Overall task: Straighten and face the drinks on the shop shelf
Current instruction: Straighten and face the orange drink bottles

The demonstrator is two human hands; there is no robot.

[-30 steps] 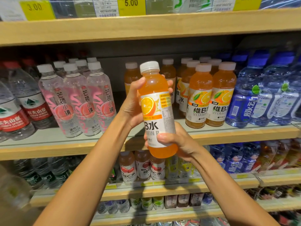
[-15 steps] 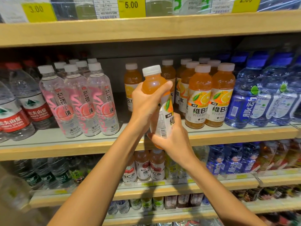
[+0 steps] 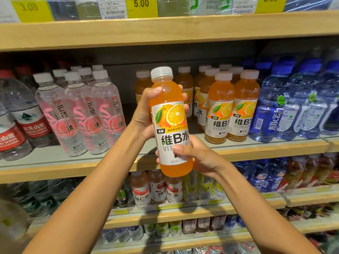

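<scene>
The head view shows an orange plastic drink bottle with a white cap and a white label printed with a sliced orange [image 3: 170, 121], held up in the air in front of the pale wooden shop shelf [image 3: 73, 167], near the camera and clear of the board. It stands almost upright, its base slightly to the right, and its label front faces the camera. The left hand [image 3: 145, 114] grasps the bottle's upper part from the left, thumb across the front near the shoulder and fingertips showing round the right side. The right hand [image 3: 200, 156] grasps the lower part from the right, thumb pressed across the bottom of the label. Behind and to the right, a group of matching orange bottles [image 3: 220, 110] stands on the shelf, the two nearest with labels facing out. Further right stand blue-capped blue bottles [image 3: 271, 110]. To the left stand clear bottles with pink labels and white caps [image 3: 80, 114], and at the far left, water bottles with red labels [image 3: 31, 121]. A yellow price tag reading 5.00 [image 3: 141, 6] sits on the shelf above.
</scene>
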